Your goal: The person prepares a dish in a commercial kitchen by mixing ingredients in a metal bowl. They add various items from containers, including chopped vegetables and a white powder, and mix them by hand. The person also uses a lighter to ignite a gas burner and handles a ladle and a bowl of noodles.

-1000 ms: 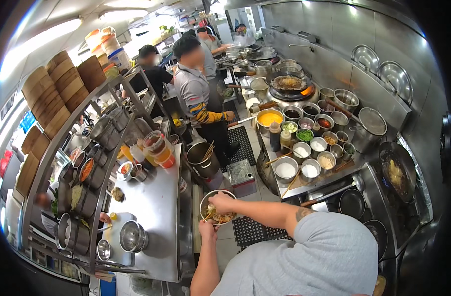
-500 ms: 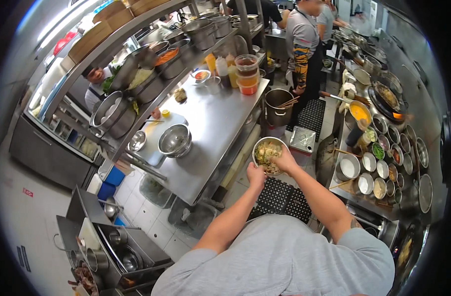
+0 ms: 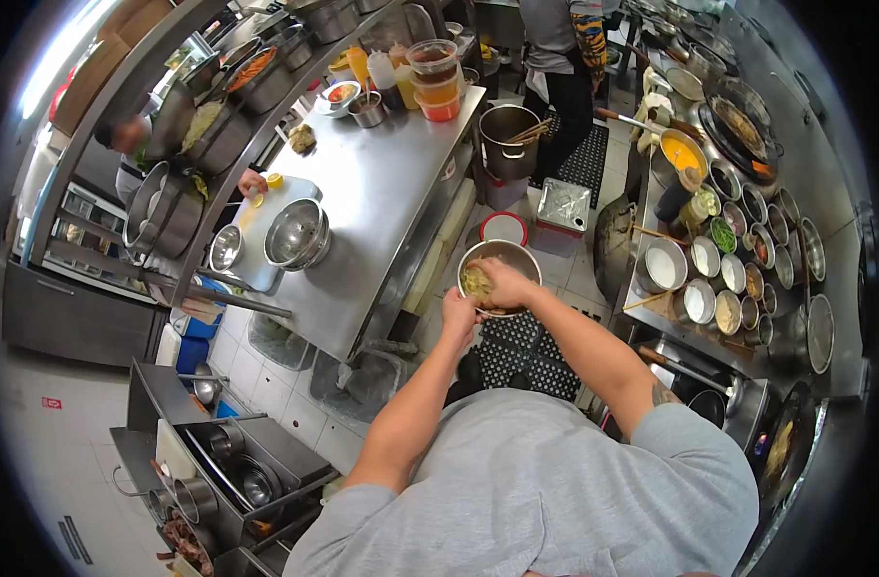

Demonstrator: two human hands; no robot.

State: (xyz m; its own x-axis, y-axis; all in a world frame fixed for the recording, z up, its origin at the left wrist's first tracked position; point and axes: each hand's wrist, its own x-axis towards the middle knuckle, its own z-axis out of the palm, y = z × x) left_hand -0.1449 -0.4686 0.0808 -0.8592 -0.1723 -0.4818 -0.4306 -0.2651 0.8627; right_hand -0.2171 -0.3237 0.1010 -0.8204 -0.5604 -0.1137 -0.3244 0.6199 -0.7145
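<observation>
My left hand (image 3: 460, 316) is closed on the near-left rim of a round metal bowl (image 3: 527, 259) held in front of me. Down inside the bowl is my right hand (image 3: 505, 285), its fingers curled around a clump of pale yellow-green shredded food (image 3: 475, 281). The fingertips are partly hidden by the food. More of the mixture lies low in the bowl, beneath that hand.
A steel table (image 3: 391, 183) at left bears a colander (image 3: 296, 234) and stacked sauce tubs (image 3: 434, 80). At right, a counter holds several ingredient bowls (image 3: 664, 264). Ahead stand a tall pot (image 3: 511, 139), a lidded square tin (image 3: 562, 206) and a co-worker (image 3: 559, 48).
My view has shifted, so surroundings appear moved left and up. My right hand has moved deeper over the bowl and gathered the food toward its left side; more inner wall shows.
</observation>
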